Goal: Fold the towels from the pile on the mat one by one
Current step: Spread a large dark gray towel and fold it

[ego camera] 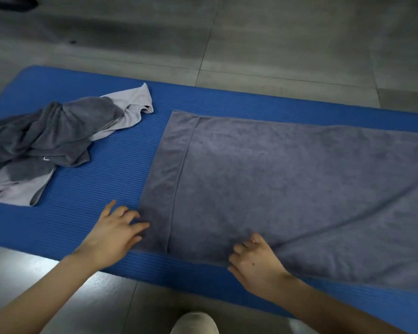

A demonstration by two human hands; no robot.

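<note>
Left hand (114, 231) touches towel (287, 189) corner (right hand (253, 259) grips near edge)

No readable text or labels.

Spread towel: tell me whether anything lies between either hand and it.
Nothing visible does. The left hand touches the near left corner of the spread towel with its fingertips, and the right hand has curled fingers on its near edge. The pile of towels lies apart, at the far left of the mat.
</note>
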